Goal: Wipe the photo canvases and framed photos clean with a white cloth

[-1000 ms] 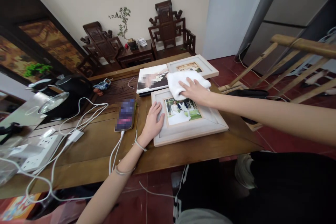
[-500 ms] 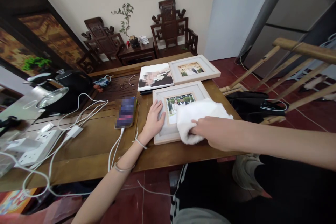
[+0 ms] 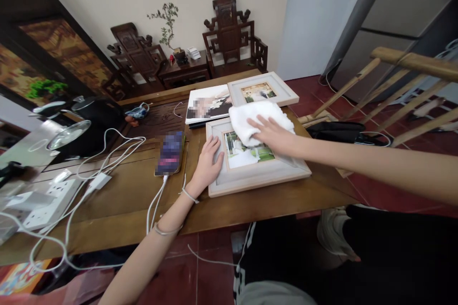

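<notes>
One photo frame (image 3: 246,158) apparently being wiped | braced by left hand (image 3: 206,164), fingers half-spread | towel (image 3: 241,121) pressed under splayed right hand (image 3: 274,134) | next: bracing required

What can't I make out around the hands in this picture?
Head view: the upper part of the near frame, under the white cloth and the right hand.
Head view: part of that frame's left side, under the left hand.
Head view: the screen of the phone, pixelated.
Head view: most of the dark item, covered by the photo panel.
Head view: the rest of the colourful item, cut off by the left edge.
</notes>
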`<state>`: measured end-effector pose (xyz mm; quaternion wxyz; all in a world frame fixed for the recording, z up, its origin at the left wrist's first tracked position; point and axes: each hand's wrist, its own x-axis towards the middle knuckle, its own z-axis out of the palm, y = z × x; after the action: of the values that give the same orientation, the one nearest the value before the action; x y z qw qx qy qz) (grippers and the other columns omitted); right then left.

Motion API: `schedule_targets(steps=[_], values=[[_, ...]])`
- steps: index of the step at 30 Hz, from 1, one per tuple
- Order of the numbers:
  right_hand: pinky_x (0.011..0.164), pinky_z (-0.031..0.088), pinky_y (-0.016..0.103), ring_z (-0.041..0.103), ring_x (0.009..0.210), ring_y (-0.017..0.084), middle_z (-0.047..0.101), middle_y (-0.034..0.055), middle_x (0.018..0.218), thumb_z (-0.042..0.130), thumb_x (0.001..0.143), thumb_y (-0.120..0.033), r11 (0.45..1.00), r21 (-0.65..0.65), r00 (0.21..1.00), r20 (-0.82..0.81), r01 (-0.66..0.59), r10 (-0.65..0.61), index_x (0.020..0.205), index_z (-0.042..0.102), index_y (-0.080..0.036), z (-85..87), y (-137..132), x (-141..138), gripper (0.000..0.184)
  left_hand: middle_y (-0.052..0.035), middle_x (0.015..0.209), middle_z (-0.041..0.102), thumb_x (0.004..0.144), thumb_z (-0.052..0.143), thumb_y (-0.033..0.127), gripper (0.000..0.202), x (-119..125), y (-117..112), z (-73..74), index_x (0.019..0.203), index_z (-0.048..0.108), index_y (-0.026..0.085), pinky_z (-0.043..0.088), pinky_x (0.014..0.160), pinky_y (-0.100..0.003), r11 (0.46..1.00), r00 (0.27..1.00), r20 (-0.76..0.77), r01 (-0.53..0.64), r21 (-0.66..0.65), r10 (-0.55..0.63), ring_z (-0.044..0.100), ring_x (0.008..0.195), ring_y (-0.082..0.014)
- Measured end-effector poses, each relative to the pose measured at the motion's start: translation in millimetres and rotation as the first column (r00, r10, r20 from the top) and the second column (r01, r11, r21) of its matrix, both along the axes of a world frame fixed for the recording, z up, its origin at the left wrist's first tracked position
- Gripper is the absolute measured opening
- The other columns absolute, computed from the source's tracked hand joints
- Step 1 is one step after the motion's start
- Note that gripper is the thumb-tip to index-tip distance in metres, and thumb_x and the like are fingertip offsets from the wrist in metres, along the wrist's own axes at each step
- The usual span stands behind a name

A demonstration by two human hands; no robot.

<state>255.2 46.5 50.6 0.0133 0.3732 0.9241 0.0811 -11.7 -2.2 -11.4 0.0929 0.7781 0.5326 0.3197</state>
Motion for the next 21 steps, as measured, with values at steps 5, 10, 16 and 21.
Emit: schedule_targets(steps=[5, 10, 16, 21], values=[[0.11, 0.034, 0.063, 0.022, 0.149, 0.041, 0.026, 0.0165, 0.164, 0.039, 0.074, 0.011, 0.993, 0.048, 0.991, 0.076, -0.11, 0.107, 0.146, 0.05, -0.015, 0.5, 54.7, -8.7, 0.078, -0.0175, 0.148, 0.053, 0.095, 0.05, 0.03, 0.046, -0.3, -0.1, 0.8, 0.136, 0.058, 0.011, 0.031, 0.121, -0.053, 1.0, 1.0, 0.003, 0.002, -0.005, -0.002, 0.038, 0.146, -0.031], [0.104, 0.041, 0.055, 0.034, 0.143, 0.035, 0.035, 0.0153, 0.16, 0.041, 0.073, 0.009, 0.99, -0.03, 0.986, 0.09, -0.139, 0.141, 0.144, 0.052, -0.018, 7.4, 56.5, -13.1, 0.076, -0.0148, 0.148, 0.054, 0.094, 0.051, 0.029, 0.044, -0.8, 0.9, -0.9, 0.135, 0.058, 0.014, 0.032, 0.12, -0.055, 1.0, 1.0, 0.02, -0.001, -0.013, 0.001, 0.038, 0.146, -0.0306], [0.09, 0.048, 0.041, 0.056, 0.121, 0.028, 0.056, 0.0144, 0.143, 0.041, 0.076, 0.007, 0.963, -0.247, 0.988, 0.087, -0.104, 0.129, 0.132, 0.064, -0.023, 26.1, -5.9, -7.8, 0.067, -0.0157, 0.148, 0.054, 0.093, 0.052, 0.028, 0.045, -0.2, 1.2, -2.7, 0.135, 0.059, 0.013, 0.032, 0.121, -0.054, 1.0, 1.0, 0.023, -0.011, -0.005, 0.011, 0.038, 0.146, -0.031], [0.068, 0.047, 0.032, 0.068, 0.089, 0.025, 0.067, 0.0143, 0.114, 0.044, 0.08, 0.001, 0.831, -0.556, 0.993, 0.091, -0.009, 0.071, 0.128, 0.067, -0.025, 63.2, -66.8, -1.4, 0.06, -0.0149, 0.148, 0.054, 0.094, 0.051, 0.029, 0.045, 0.1, 0.2, -2.7, 0.136, 0.057, 0.014, 0.033, 0.12, -0.055, 1.0, 1.0, 0.015, -0.007, 0.018, 0.006, 0.038, 0.146, -0.0308]])
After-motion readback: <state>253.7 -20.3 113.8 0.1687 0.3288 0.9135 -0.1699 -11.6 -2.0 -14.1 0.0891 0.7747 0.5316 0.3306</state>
